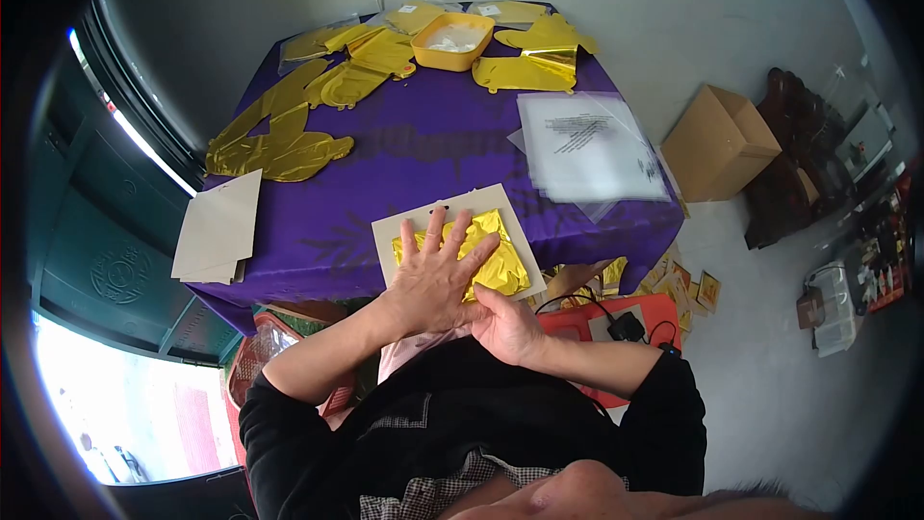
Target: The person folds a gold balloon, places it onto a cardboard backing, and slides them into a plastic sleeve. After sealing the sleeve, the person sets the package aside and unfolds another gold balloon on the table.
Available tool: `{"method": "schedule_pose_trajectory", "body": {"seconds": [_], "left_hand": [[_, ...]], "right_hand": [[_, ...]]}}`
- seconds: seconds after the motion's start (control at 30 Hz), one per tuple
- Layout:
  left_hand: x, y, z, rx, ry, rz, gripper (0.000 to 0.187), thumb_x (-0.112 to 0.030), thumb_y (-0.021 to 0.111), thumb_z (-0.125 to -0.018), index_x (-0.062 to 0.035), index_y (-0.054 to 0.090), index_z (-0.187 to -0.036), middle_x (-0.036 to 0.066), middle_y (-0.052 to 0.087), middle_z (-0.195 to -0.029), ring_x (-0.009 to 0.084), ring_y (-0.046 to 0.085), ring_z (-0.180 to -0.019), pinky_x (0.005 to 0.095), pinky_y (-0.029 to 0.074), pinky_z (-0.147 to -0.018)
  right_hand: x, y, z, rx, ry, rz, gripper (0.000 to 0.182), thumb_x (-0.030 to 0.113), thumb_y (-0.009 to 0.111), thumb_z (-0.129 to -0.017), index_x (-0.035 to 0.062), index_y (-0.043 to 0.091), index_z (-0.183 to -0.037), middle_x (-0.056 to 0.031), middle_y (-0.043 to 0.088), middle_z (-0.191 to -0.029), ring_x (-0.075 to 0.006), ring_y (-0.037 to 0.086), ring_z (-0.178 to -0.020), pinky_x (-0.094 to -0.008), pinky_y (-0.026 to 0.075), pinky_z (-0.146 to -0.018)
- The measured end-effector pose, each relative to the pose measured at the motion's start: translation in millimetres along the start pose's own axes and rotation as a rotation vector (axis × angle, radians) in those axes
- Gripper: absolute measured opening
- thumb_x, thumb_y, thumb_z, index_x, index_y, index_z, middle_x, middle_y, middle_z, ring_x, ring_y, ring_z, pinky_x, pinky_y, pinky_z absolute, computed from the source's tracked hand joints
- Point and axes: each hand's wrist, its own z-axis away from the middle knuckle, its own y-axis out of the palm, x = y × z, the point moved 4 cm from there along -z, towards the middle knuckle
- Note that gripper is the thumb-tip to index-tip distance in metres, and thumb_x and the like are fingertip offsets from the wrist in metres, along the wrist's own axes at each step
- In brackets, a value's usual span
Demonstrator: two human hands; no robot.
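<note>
At the table's front edge lies a grey cardboard sheet (393,231) with a folded gold foil piece (505,265) on top. Two small dark holes show near the sheet's far edge. My left hand (438,274) rests flat on the foil with its fingers spread. My right hand (508,327) is at the near edge of the cardboard, beside my left wrist. Its thumb is over that edge and the other fingers are mostly hidden, so it appears to grip the sheet there.
A purple cloth covers the table (423,154). Flat gold foil shapes (279,149) lie left and back, near a yellow tub (448,56). Clear plastic sleeves (592,149) are at right, more cardboard sheets (219,229) at left. A cardboard box (707,159) and red stool (659,313) stand right.
</note>
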Motion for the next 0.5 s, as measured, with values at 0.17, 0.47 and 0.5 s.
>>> {"method": "schedule_pose_trajectory", "body": {"seconds": [0.17, 0.47, 0.5], "left_hand": [[-2.0, -4.9, -0.1, -0.004, -0.011, 0.006, 0.103, -0.076, 0.060, -0.070, -0.0250, 0.025, -0.153, 0.024, 0.021, -0.154, 0.0534, 0.017, -0.140, 0.0739, 0.018, -0.104], [-10.7, -63.6, -8.2, 0.060, -0.024, 0.132, 0.109, -0.079, 0.052, -0.077, -0.0096, 0.019, -0.153, 0.032, 0.021, -0.152, 0.0560, 0.021, -0.138, 0.0691, 0.018, -0.109], [-7.1, -83.9, -11.1, -0.086, -0.039, 0.214, 0.092, -0.059, 0.065, -0.082, -0.0058, 0.030, -0.149, 0.031, 0.031, -0.148, 0.0501, 0.028, -0.138, 0.0647, 0.020, -0.111]], "right_hand": [[-4.0, -10.3, -1.9, -0.111, 0.030, -0.053, 0.038, 0.016, 0.046, -0.100, 0.0050, 0.043, -0.136, -0.0071, 0.054, -0.129, -0.0201, 0.057, -0.115, -0.0388, 0.046, -0.101], [27.4, -24.1, 19.8, -0.090, 0.002, 0.130, 0.030, 0.017, 0.047, -0.098, -0.0042, 0.058, -0.116, -0.0117, 0.063, -0.112, -0.0214, 0.063, -0.104, -0.0364, 0.051, -0.092], [40.3, -12.1, 25.3, -0.166, -0.032, 0.168, 0.031, 0.017, 0.048, -0.097, -0.0055, 0.058, -0.116, -0.0129, 0.065, -0.109, -0.0221, 0.064, -0.101, -0.0359, 0.051, -0.090]]}}
